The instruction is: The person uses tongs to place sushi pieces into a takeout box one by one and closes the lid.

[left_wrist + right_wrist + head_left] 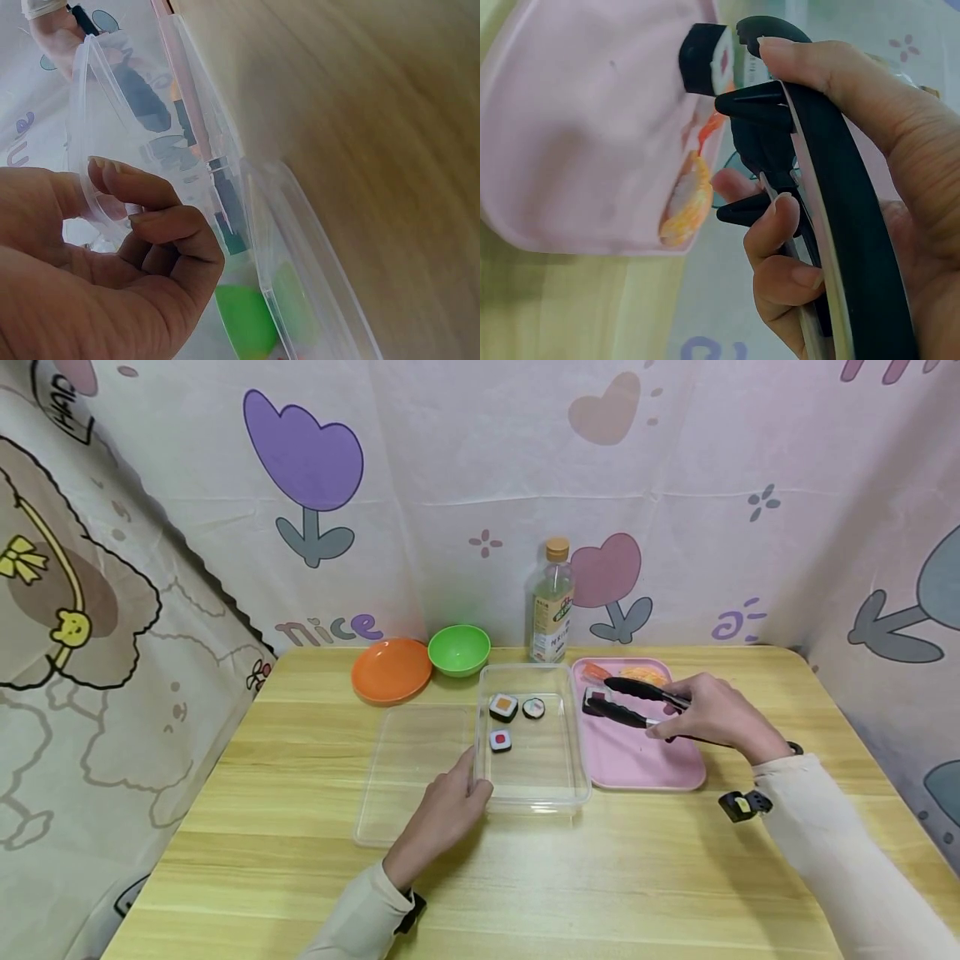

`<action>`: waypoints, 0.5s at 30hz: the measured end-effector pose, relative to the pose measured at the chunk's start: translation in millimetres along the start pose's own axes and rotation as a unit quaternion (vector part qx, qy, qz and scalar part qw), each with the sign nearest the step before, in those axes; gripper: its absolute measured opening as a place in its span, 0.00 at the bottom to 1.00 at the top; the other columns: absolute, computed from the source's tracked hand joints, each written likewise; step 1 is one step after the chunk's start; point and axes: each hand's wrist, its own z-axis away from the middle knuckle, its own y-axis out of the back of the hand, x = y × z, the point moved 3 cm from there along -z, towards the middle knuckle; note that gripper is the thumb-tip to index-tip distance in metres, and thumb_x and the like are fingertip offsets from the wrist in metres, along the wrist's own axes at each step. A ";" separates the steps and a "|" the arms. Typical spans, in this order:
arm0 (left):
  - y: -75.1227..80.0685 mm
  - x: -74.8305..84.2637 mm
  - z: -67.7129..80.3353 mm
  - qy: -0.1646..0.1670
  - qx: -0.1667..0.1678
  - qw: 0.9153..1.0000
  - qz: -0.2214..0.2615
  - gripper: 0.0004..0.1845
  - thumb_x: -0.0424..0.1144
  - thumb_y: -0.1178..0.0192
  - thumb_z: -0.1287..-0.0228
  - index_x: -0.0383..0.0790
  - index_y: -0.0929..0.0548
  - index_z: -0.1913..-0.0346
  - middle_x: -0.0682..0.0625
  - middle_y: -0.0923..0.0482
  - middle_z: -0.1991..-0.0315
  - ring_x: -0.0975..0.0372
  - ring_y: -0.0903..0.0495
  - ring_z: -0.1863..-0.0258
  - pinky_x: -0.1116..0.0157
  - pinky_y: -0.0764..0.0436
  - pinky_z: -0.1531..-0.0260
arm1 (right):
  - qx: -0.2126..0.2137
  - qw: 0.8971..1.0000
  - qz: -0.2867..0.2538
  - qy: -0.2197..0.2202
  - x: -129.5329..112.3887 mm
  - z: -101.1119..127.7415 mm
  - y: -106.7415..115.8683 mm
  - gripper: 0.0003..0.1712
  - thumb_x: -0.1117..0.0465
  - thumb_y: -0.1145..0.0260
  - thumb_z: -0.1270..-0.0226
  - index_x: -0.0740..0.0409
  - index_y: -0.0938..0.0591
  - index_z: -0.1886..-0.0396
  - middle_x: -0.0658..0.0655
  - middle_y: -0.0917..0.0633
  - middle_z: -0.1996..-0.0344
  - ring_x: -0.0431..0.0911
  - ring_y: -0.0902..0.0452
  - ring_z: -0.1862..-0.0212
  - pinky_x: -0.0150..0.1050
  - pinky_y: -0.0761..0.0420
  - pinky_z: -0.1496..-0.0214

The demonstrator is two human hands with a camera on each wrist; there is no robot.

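Head view first: I am seeing the left hand [450, 806] resting nearest me on the wooden bench [600, 877], its fingers curling round the near left rim of the clear container [536, 793]; the left wrist view is showing thumb and fingers [161, 217] pinching that thin clear wall. A flat clear lid [408, 768] is lying just beside the container on its left. Inside the container three sushi rolls [504, 707] are sitting apart from one another toward its far end.

Further right, the right hand [708, 714] is hovering over the pink tray [637, 768], wrist raised, sleeve coming in from the lower right. Its fingers are wrapping round black tongs [633, 702], whose long axis is running nearly level across the tray, tips pointing left toward the container. The tongs' arms are standing narrowly apart, with a dark sushi piece [596, 699] at the tips; in the right wrist view that piece [703, 58] is lying right by the tip, and I cannot tell whether it is gripped. Orange pieces [645, 675] are lying at the tray's far edge.

Beyond, an orange bowl [392, 670] and a green bowl [459, 649] are touching, and an upright bottle [552, 606] is standing with a green label too small to read. On the backdrop cloth [450, 485] "nice" [330, 628] is reading clearly.
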 end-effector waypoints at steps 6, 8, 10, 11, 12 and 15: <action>-0.1 -0.1 0.6 -0.003 0.000 1.000 0.000 0.35 0.37 0.53 0.32 0.37 0.41 0.22 0.58 0.39 0.85 0.67 0.45 0.89 0.69 0.45 0.89 | 0.003 1.000 0.003 -0.007 7.9 -6.1 -7.6 0.57 0.43 0.17 0.57 0.76 0.26 0.34 0.60 0.21 0.66 0.53 0.28 0.62 0.42 0.31 0.64; 0.0 0.0 0.8 -0.005 -0.001 1.000 0.001 0.35 0.36 0.53 0.32 0.37 0.40 0.22 0.58 0.39 0.85 0.67 0.44 0.89 0.69 0.45 0.89 | 0.004 1.000 -0.001 -0.008 8.7 -7.3 -10.6 0.55 0.43 0.17 0.57 0.75 0.25 0.36 0.58 0.22 0.68 0.52 0.28 0.64 0.41 0.31 0.65; 0.2 0.1 1.1 -0.005 -0.001 1.000 0.001 0.34 0.36 0.53 0.32 0.37 0.40 0.22 0.58 0.39 0.85 0.67 0.44 0.89 0.69 0.44 0.89 | 0.002 1.000 -0.006 -0.006 9.1 -8.5 -13.6 0.48 0.44 0.17 0.57 0.72 0.20 0.41 0.56 0.24 0.71 0.50 0.29 0.66 0.40 0.32 0.67; 0.2 0.2 1.0 -0.006 -0.001 1.000 0.001 0.34 0.36 0.53 0.32 0.37 0.40 0.22 0.58 0.39 0.85 0.67 0.44 0.89 0.69 0.44 0.89 | 0.002 1.000 -0.007 -0.004 9.3 -9.3 -15.2 0.44 0.45 0.17 0.57 0.70 0.18 0.45 0.55 0.24 0.73 0.49 0.29 0.67 0.40 0.32 0.67; 0.1 0.3 0.8 -0.006 -0.001 1.000 0.001 0.34 0.36 0.53 0.32 0.37 0.40 0.22 0.58 0.39 0.85 0.67 0.44 0.89 0.69 0.44 0.89 | 0.002 1.000 -0.008 0.000 9.3 -10.1 -16.8 0.40 0.45 0.17 0.57 0.68 0.17 0.49 0.54 0.25 0.73 0.49 0.29 0.68 0.40 0.32 0.68; -0.1 0.5 0.8 -0.006 -0.002 1.000 0.003 0.34 0.36 0.53 0.32 0.37 0.40 0.22 0.58 0.39 0.85 0.67 0.44 0.89 0.70 0.44 0.89 | -0.002 1.000 -0.009 0.008 9.5 -12.8 -21.6 0.37 0.47 0.17 0.57 0.67 0.16 0.50 0.54 0.25 0.74 0.49 0.29 0.68 0.40 0.31 0.68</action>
